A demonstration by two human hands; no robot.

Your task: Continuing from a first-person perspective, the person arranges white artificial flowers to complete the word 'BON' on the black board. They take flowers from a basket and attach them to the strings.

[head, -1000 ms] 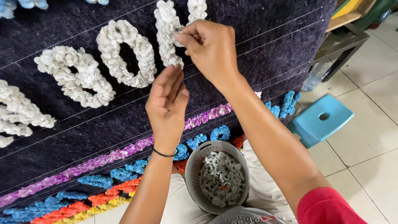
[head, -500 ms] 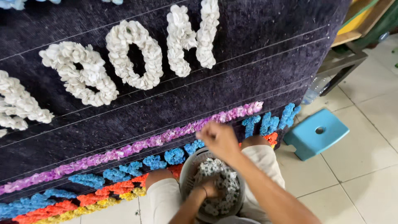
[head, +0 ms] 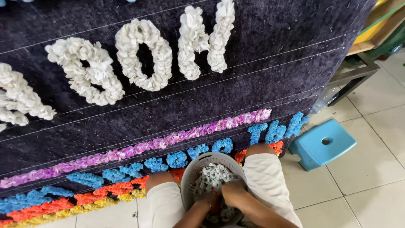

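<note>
- Grey plastic basket (head: 192, 177): round with slotted walls, it sits between the person's knees at the lower centre of the view and holds a heap of small white paper flowers (head: 213, 175).
- Left hand (head: 211, 200): reaches into the basket among the white paper flowers, a thin band at the wrist; the fingers are buried in the heap, so whether they are open or closed on anything cannot be told.
- Right hand (head: 234, 193): lies just beside the left hand at the basket's near rim, fingers curled downward into the flowers; what they grip, if anything, is hidden.
- Dark fabric board (head: 270, 76): a large upright panel covered in dark fuzzy cloth fills the upper part of the view, crossed by thin pale guide lines.
- White flower letters (head: 143, 55): large shapes built of the same white flowers stand across the top of the board.
- Purple flower strip (head: 139, 147): runs slantwise below the letters.
- Blue flower clusters (head: 177, 159): lie under the purple strip, with orange and yellow flower rows (head: 63, 207) at the lower left.
- Blue plastic stool (head: 322, 143): stands on the pale tiled floor (head: 371, 177), to the right of the knees.
</note>
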